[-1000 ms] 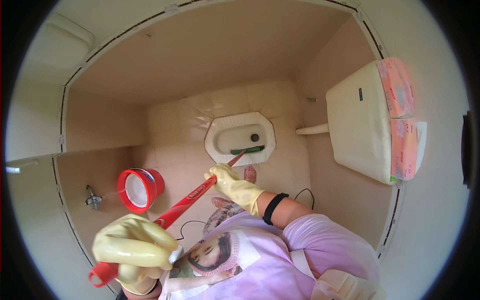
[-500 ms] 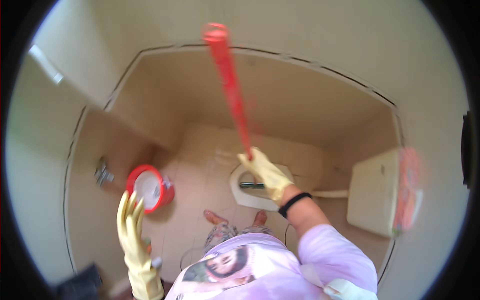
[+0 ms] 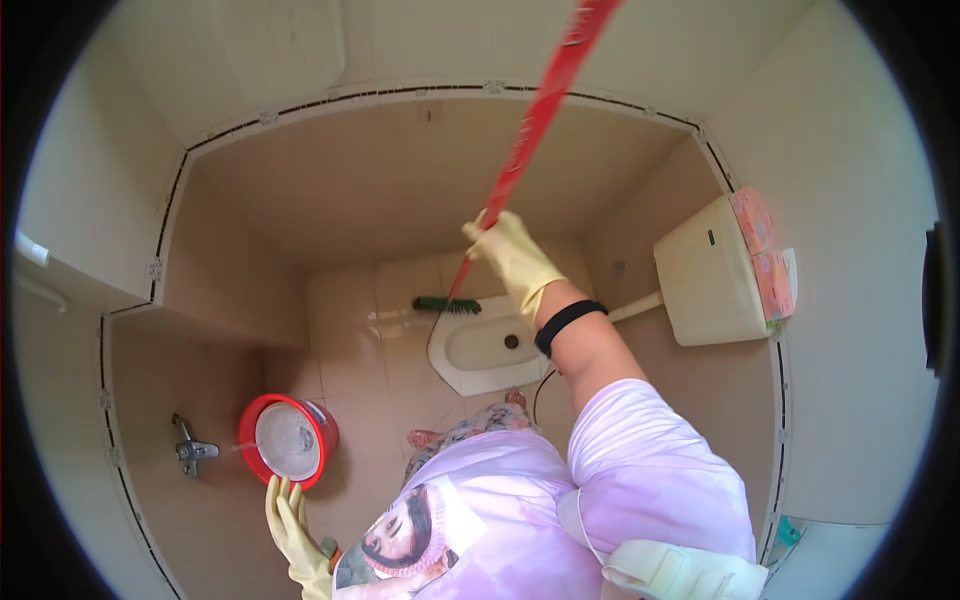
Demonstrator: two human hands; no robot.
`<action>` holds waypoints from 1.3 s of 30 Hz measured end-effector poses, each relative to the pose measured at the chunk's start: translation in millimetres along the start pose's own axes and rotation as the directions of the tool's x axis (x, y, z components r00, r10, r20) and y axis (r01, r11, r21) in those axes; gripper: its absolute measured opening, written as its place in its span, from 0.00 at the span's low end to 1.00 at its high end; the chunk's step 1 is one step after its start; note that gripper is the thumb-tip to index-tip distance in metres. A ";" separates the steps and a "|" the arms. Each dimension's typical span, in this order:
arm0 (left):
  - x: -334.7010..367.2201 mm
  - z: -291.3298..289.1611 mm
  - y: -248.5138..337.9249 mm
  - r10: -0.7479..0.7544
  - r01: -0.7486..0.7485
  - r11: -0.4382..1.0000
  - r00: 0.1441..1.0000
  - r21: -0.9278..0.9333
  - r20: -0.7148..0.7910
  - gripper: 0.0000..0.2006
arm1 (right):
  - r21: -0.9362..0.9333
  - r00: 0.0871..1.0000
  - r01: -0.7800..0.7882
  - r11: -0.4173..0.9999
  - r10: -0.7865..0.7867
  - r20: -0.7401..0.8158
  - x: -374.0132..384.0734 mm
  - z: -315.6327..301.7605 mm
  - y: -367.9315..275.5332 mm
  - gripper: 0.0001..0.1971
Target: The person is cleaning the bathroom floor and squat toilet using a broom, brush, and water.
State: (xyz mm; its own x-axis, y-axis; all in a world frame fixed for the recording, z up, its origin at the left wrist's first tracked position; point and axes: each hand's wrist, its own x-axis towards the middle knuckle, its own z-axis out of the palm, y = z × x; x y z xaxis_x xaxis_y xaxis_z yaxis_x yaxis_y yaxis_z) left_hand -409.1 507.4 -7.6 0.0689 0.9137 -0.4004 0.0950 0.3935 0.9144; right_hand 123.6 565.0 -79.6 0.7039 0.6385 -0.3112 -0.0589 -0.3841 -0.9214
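My right hand [image 3: 515,258], in a pale yellow rubber glove, is closed round the red handle of a long-handled scrub brush [image 3: 532,135]. The handle slants up and away, out of the top of the picture. Its green bristle head [image 3: 447,305] rests at the far left rim of the white squat toilet [image 3: 484,348]. My left hand [image 3: 293,533], gloved alike, is held low at the left with its fingers stretched and nothing in them. Just beyond its fingertips stands a red bucket [image 3: 256,412] with light-coloured water or suds inside.
A metal tap [image 3: 194,450] on the left wall seems to send a thin stream into the bucket. At the right hangs a cream flush tank [image 3: 700,280] with pink packets [image 3: 765,250] on it. A dark hose [image 3: 538,398] curves beside the toilet.
The brush handle has swung from leaning left to leaning right, and its green head has moved from over the toilet bowl to the far left rim. My left hand has dropped lower.
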 end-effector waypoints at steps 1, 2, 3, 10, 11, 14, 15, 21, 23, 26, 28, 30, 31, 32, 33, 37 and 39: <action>3.3 -2.4 4.2 0.008 -0.008 0.999 1.000 0.033 0.003 0.26 | 0.014 0.998 -0.023 1.000 0.023 -0.058 4.8 -6.3 -2.6 0.07; 6.1 -5.6 5.1 -0.005 0.005 0.999 1.000 0.039 -0.005 0.26 | 0.019 0.993 -0.049 0.999 0.051 -0.106 6.4 -15.8 -4.6 0.07; 11.0 -5.0 4.6 0.007 -0.007 0.999 1.000 0.045 0.002 0.26 | 0.047 0.987 -0.037 0.998 0.044 -0.152 17.1 -36.5 2.8 0.07; 26.1 38.2 -27.7 -0.052 0.051 0.998 0.999 0.037 0.011 0.26 | 0.057 0.902 0.035 0.998 -0.008 -0.432 49.7 -188.5 10.9 0.07; 26.2 53.7 -30.4 -0.087 0.087 0.995 0.996 0.049 0.012 0.26 | 0.061 0.900 0.033 0.998 -0.003 -0.436 57.1 -211.1 10.1 0.07; 20.7 113.9 -32.0 -0.102 0.099 0.991 0.994 0.088 0.033 0.23 | 0.115 0.868 0.028 0.993 0.033 -0.496 79.5 -273.2 18.1 0.07; 18.7 132.7 -33.0 -0.098 0.097 0.992 0.995 0.087 0.011 0.23 | 0.157 0.869 0.044 0.987 0.040 -0.493 93.2 -285.9 21.9 0.09; 0.1 253.5 -43.5 -0.023 0.017 0.997 0.997 0.080 0.074 0.19 | 0.166 0.953 0.069 0.984 -0.016 -0.301 134.6 -342.6 36.6 0.11; -11.4 285.4 -32.6 0.013 -0.034 0.986 0.992 0.162 0.128 0.20 | 0.122 0.978 0.029 0.992 -0.002 -0.211 140.4 -332.8 24.3 0.10; -32.5 307.6 -17.1 0.031 -0.061 0.970 0.991 0.237 0.127 0.20 | 0.004 0.998 0.040 0.999 -0.039 -0.042 148.8 -286.4 -3.3 0.09; -44.2 301.4 -26.1 0.068 -0.077 0.979 0.996 0.191 0.052 0.20 | -0.062 0.992 0.061 0.996 -0.054 0.117 150.8 -235.9 -14.6 0.09; -53.4 285.0 -35.5 0.066 -0.061 0.978 0.998 0.197 -0.019 0.20 | -0.075 0.967 0.072 0.995 -0.052 0.249 142.7 -170.9 -31.1 0.09; -58.6 277.1 -40.1 0.078 -0.067 0.987 0.995 0.145 -0.068 0.20 | -0.111 0.941 0.121 0.986 -0.078 0.331 137.1 -139.7 -39.4 0.10; -64.9 269.3 -39.0 0.082 -0.071 0.989 0.993 0.132 -0.085 0.20 | -0.148 0.910 0.168 0.975 -0.095 0.403 130.9 -109.4 -47.9 0.11; -70.6 263.8 -36.2 0.084 -0.074 0.994 0.988 0.086 -0.130 0.20 | -0.178 0.894 0.205 0.962 -0.110 0.435 128.3 -81.8 -52.6 0.11; -65.9 218.5 -55.2 0.068 -0.061 0.998 0.963 0.033 -0.259 0.20 | -0.243 0.831 0.306 0.920 -0.133 0.541 113.8 44.5 -64.4 0.11; -73.6 190.4 -66.1 0.074 -0.084 0.996 0.947 -0.017 -0.314 0.19 | -0.235 0.807 0.336 0.912 -0.149 0.572 96.8 107.6 -74.6 0.11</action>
State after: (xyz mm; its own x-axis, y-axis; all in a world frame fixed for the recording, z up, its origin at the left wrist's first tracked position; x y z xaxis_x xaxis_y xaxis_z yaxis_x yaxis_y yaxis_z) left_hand -231.4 394.9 -49.9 -0.2392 0.9260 -0.2922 0.0724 0.3171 0.9456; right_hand 120.0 727.3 -66.1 0.1717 0.9538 -0.2466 0.3489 -0.2930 -0.8902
